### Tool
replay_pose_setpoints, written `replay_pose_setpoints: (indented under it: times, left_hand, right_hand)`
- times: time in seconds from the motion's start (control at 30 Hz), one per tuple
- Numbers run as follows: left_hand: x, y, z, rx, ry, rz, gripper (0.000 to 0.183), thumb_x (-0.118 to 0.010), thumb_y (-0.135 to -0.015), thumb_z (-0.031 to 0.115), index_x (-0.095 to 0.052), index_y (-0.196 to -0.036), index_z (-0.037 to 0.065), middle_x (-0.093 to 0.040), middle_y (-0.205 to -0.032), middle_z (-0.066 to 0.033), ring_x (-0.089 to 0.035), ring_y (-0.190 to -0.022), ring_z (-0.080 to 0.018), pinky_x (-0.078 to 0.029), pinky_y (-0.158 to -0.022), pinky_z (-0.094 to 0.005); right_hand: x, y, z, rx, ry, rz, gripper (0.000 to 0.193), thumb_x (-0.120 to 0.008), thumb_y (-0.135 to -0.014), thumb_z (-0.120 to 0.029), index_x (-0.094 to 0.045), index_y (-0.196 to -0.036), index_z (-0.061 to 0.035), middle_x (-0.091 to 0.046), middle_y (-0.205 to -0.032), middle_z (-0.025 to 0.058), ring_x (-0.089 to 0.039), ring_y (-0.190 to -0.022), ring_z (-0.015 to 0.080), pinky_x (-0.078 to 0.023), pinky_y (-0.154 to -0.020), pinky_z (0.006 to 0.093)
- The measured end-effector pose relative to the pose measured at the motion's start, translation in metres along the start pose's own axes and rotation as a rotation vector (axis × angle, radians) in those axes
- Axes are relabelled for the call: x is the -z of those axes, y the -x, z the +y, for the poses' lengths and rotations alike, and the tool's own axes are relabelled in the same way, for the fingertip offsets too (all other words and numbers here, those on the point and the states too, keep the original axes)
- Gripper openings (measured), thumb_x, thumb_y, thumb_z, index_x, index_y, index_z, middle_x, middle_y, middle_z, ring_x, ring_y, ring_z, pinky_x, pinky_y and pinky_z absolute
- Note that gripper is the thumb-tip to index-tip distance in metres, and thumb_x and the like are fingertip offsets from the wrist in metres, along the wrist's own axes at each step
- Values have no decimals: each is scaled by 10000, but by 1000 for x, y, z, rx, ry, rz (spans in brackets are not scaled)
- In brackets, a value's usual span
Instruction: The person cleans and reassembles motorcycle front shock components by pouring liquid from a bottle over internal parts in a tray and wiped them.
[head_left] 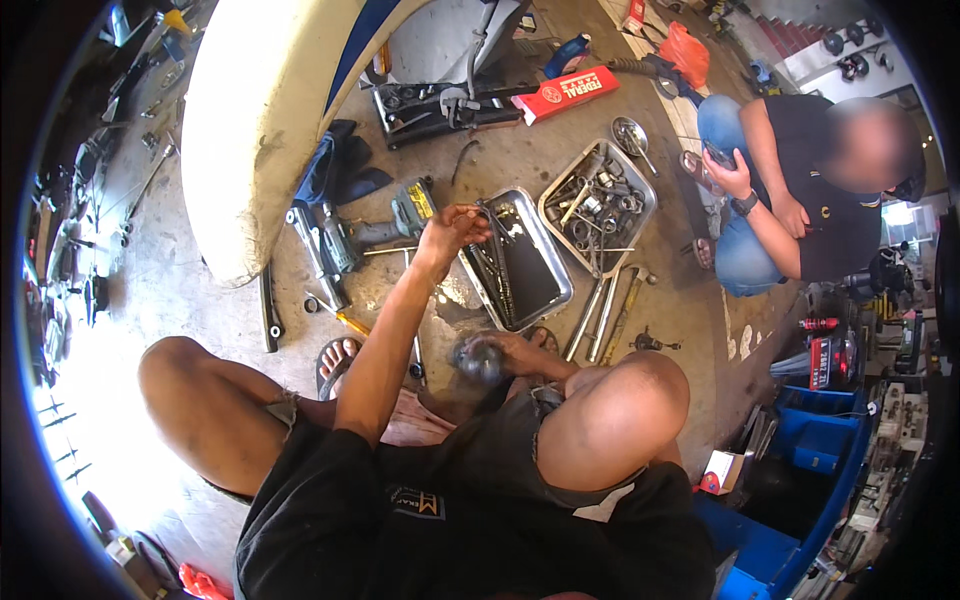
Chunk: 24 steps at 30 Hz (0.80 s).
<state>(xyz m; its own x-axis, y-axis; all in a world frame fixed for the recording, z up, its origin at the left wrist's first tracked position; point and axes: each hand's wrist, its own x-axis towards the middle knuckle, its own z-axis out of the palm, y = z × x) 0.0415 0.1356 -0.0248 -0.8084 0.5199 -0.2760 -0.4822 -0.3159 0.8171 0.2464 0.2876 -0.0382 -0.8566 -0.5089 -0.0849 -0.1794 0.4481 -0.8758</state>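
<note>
My left hand [455, 236] reaches over the left rim of a metal tray [560, 296] with dark liquid in it. Its fingers are closed on the upper end of a dark chain [497, 268], which hangs down along the tray's left side. Low between my knees, my right hand [522, 354] wraps round a grey, rounded, shiny thing [478, 362]. Motion blurs that thing, and I cannot tell its kind. Right of the tray stands a second metal tray [648, 207] full of loose metal engine parts.
A green cordless impact wrench [412, 208] and a T-handle wrench [416, 345] lie left of the trays. Metal tubes [590, 318] lie at right. A red box [567, 94] and a pale curved body panel [260, 130] are beyond. Another person [790, 190] sits at right holding a phone.
</note>
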Motion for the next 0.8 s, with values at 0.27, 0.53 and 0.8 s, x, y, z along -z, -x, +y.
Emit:
replay_pose_setpoints:
  times: [0.27, 0.53, 0.8]
  left_hand:
    - [-2, 11, 10, 93, 179, -10, 439, -439, -1006, 303, -483, -1204, -85, -620, -1041, -202, -650, -973, -316, -531, -892, -359]
    - [-19, 8, 5, 159, 411, -24, 625, -316, -1003, 494, -484, -1244, -57, -595, -1160, -222, -617, -1040, -318, -489, -937, -398]
    - [-46, -3, -13, 156, 467, 0, 620, -388, -943, 607, -597, -1157, 64, -616, -1049, -60, -539, -929, -192, -395, -886, -366]
  right_hand:
    - [-15, 5, 22, 208, 184, 24, 425, -722, -748, -85, -617, -1160, -86, -648, -1144, 90, -594, -1099, 288, -457, -976, 387]
    - [126, -56, -44, -86, 469, 333, 223, -633, -895, -249, -663, -1039, -82, -688, -918, 112, -669, -760, 221, -563, -734, 375]
    - [143, -118, -66, -143, 910, 95, 325, -605, -871, -194, -599, -1162, -50, -643, -1044, 165, -637, -928, 285, -530, -857, 399]
